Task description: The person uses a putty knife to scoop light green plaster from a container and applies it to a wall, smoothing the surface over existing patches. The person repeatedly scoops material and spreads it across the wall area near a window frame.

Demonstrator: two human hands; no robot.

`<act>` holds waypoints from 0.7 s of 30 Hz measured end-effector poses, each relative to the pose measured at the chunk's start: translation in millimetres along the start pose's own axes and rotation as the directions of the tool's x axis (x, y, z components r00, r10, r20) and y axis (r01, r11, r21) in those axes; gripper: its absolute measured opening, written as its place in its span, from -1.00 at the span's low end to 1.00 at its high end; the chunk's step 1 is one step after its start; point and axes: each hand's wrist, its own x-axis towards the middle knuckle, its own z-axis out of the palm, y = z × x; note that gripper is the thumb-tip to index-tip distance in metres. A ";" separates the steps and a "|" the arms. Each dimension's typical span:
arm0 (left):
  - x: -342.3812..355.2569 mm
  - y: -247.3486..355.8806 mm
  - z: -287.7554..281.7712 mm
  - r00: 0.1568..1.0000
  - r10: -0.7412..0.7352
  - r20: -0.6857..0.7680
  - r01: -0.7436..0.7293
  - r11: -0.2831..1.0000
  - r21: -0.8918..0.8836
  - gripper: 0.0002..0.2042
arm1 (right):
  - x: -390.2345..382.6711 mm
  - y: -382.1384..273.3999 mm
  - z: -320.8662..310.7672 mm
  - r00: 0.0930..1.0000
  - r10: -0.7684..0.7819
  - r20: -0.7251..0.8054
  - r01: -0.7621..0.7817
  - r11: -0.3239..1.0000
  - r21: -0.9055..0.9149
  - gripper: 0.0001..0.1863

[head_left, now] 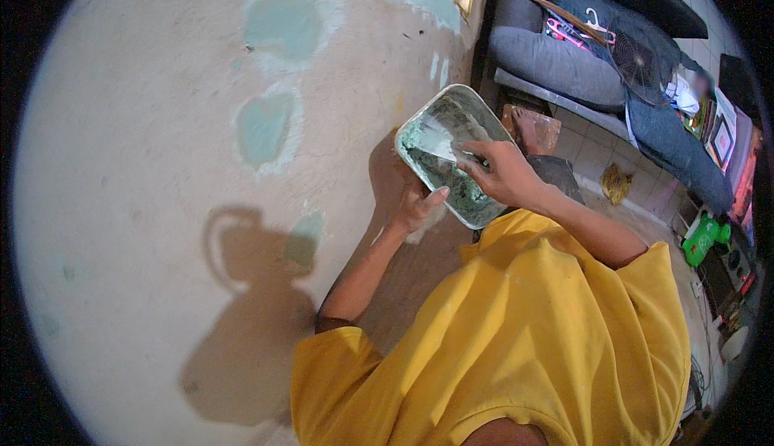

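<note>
A rectangular tub [490, 211] with a pale rim is tilted in front of my body, with greenish putty [414, 136] smeared inside it. My left hand [416, 207] grips its near left side, thumb over the rim. Inside the tub, my right hand [501, 170] is closed on a putty knife [436, 141]; its pale, wide blade lies against the putty at the left end. The knife's handle is mostly hidden by my fingers.
To the left, a plastered wall [145, 164] carries several green patches [266, 129]. At the far right are a dark sofa [556, 63] heaped with things, a black fan [633, 59], a yellowish rag [616, 184] on the tiles and a green container [703, 239].
</note>
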 end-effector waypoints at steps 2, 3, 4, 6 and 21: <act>4.3 -3.4 -2.5 0.999 -0.012 0.044 0.011 1.000 0.023 -0.18 | -6.4 -4.7 -3.1 0.999 -0.038 -0.038 0.036 0.997 -0.063 -0.67; 7.8 -4.2 -2.2 0.997 -0.008 0.076 0.012 0.999 -0.045 -0.06 | -8.1 -5.6 -3.2 0.995 -0.074 -0.068 0.070 0.996 -0.061 -0.69; 9.6 -4.5 -2.7 0.996 0.005 0.087 0.002 0.997 -0.079 0.02 | -9.4 -6.5 -3.5 0.989 -0.109 -0.099 0.103 0.993 -0.060 -0.70; 11.3 -6.0 -3.0 0.995 0.030 0.096 -0.019 0.993 -0.113 0.10 | -12.4 -7.5 -2.7 0.977 -0.155 -0.144 0.146 0.987 -0.070 -0.71; 3.1 55.5 6.3 0.999 0.000 -0.042 0.001 1.000 0.022 -0.21 | -17.7 -4.6 -5.4 0.989 -0.100 -0.107 0.101 0.995 0.003 -0.66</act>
